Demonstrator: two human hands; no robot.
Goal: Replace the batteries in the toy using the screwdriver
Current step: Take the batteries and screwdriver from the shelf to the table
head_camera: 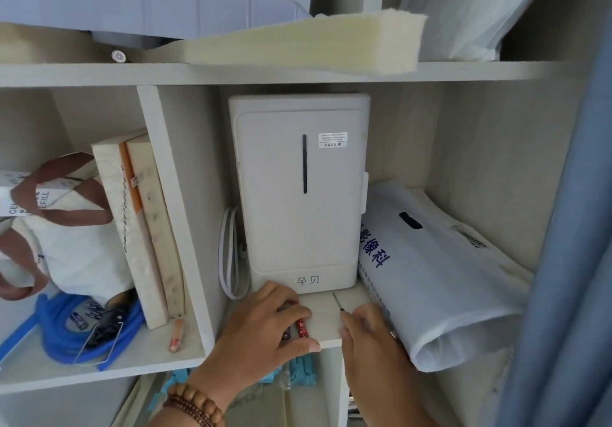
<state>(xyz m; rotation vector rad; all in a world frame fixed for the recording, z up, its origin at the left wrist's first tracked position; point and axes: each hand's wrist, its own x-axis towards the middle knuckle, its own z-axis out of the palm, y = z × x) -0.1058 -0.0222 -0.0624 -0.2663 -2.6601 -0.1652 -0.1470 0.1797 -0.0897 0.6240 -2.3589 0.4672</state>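
Head view: two hands point(261, 330) point(371, 337), two batteries point(296, 329).

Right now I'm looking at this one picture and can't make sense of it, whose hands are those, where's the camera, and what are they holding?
There is no machine here: a person wears a camera on the head, looking down at their own two bare hands in front of a shelf.

The left hand, with a bead bracelet on its wrist, rests on red batteries at the shelf's front edge. The right hand holds a thin screwdriver, tip pointing up and away.

Behind the hands stands a white appliance, with a printed plastic bag to its right. No toy is visible.
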